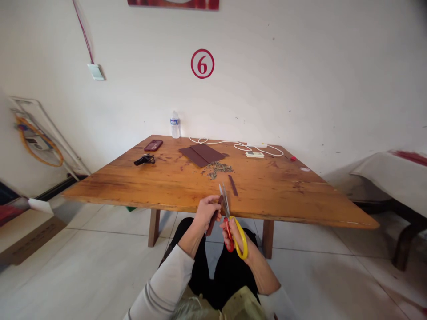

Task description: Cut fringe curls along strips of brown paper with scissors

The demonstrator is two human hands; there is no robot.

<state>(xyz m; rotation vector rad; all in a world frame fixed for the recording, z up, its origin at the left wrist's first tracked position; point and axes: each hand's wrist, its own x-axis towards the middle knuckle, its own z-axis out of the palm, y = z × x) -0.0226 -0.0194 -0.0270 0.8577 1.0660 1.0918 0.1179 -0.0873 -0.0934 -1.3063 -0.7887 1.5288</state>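
Just in front of the table's near edge, my left hand (206, 212) pinches a narrow dark red strip (213, 221). My right hand (230, 232) is wrapped round the handles of a pair of scissors (240, 242), one handle red and one yellow. The scissor blades point away from me, slightly parted, close to the upper end of the strip. Another dark red strip (232, 185) lies on the table beyond the blades. Behind it is a scattered pile of small clippings (218, 169), next to dark red sheets (202, 154).
The wooden table (133, 186) stands against a wall. On it are a water bottle (175, 125), a phone-like dark red item (153, 145), a black object (144, 160), a white cable (213, 142) and a small pale device (254, 154). A cardboard box (30, 235) sits on the left floor.
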